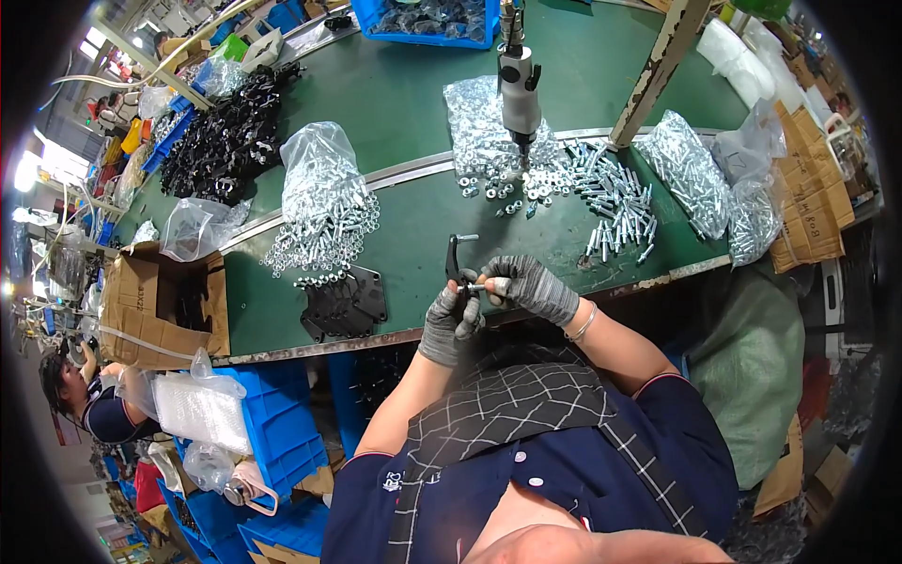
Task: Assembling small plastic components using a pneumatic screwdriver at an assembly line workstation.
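Fig.: L hand [451, 320], grey glove, fingers curled tight round the lower end of a black bracket [458, 259] held upright just above the near table edge [310, 346]. R hand [531, 284], gloved, fingertips pinched shut on a small silver bolt [495, 287] touching the bracket. Beside, left: stack of black plates [346, 305]. Beyond: loose bolts [615, 202], nuts & washers [512, 188] under a hanging pneumatic driver [519, 89]. Far: blue bin [427, 38].
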Available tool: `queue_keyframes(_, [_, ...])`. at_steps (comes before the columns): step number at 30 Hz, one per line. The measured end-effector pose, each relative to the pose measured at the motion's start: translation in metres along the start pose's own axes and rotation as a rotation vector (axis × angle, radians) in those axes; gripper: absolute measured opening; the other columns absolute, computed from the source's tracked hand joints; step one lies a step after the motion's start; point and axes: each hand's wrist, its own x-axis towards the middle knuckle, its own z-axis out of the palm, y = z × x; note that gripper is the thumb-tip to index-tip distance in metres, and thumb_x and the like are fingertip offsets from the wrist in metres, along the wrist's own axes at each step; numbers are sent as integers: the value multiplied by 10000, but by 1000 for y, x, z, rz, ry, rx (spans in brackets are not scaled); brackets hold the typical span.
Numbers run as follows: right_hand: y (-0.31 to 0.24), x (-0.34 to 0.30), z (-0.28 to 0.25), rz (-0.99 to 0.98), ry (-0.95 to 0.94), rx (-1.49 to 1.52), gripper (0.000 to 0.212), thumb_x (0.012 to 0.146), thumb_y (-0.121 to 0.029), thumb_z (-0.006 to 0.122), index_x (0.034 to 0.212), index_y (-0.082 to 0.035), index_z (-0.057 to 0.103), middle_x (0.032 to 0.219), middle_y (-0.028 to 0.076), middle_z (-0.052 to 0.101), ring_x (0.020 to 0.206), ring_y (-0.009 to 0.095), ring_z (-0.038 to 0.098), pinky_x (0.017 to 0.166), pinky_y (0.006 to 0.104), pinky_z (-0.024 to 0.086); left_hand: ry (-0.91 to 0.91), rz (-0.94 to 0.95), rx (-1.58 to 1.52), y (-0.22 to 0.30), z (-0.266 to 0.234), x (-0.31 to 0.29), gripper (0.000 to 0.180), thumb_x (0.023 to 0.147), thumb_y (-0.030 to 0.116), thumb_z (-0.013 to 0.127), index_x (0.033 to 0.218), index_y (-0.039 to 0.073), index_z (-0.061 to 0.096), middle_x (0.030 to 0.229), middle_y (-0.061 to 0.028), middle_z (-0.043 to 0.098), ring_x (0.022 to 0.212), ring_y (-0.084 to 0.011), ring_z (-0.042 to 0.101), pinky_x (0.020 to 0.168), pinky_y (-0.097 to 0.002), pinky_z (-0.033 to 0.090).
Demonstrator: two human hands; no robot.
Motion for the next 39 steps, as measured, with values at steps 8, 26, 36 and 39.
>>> queue_keyframes(8, [11, -1, 16, -495, 289, -611, 93, 827, -60, 586, 919, -59, 594, 694, 43, 590, 668, 146, 587, 649, 268, 481, -87, 35, -59, 0, 2, 3, 354, 934, 328, 459, 1123, 31, 498, 663, -77, 585, 320, -110, 371, 332, -215, 311])
queue_keyframes(26, [-12, 81, -97, -252, 382, -1930, 160, 773, -178, 589, 924, -141, 627, 826, 70, 612, 775, 273, 593, 672, 377, 471, 412, -44, 713, 32, 22, 69, 218, 857, 244, 587, 842, 27, 599, 686, -101, 650, 373, -104, 481, 315, -208, 322])
queue_keyframes(36, [-22, 58, -42, -535, 11, -1496, 138, 760, -215, 579, 860, -127, 615, 824, 87, 611, 811, 279, 602, 692, 381, 473, 552, 30, 750, 27, 17, 73, 221, 862, 254, 589, 839, 36, 558, 587, -42, 578, 356, -130, 471, 304, -252, 329])
queue_keyframes(39, [-30, 59, -44, -771, -128, -1669, 182, 735, -242, 604, 844, -97, 597, 798, 99, 617, 799, 275, 614, 670, 380, 481, 640, 7, 700, 23, 15, 78, 171, 847, 235, 607, 899, 75, 576, 702, -32, 607, 466, -111, 518, 345, -243, 371])
